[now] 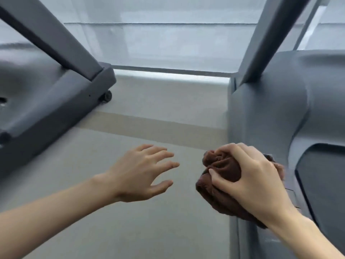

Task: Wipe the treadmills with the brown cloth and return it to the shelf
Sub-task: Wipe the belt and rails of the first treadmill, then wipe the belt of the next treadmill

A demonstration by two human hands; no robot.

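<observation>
Brown cloth (pixel 222 171) sits bunched and creased in the right hand (pixel 255 176), fingers (pixel 221 177) clenched round it, pressed on the side edge of the right treadmill (pixel 270 113). Left hand (pixel 138 172) hovers over the floor (pixel 130 230), fingers spread, grasping nothing. Wipe looks mid-way; left treadmill (pixel 43 101) status unclear, shelf return not yet done.

We're in a gym, it seems: one dark grey treadmill (pixel 56 101) on its little black wheel (pixel 107 96), a second grey treadmill (pixel 270 118) with black running belt (pixel 324 174), smooth grey floor (pixel 149 113) between, frosted window panes (pixel 168 43) behind.
</observation>
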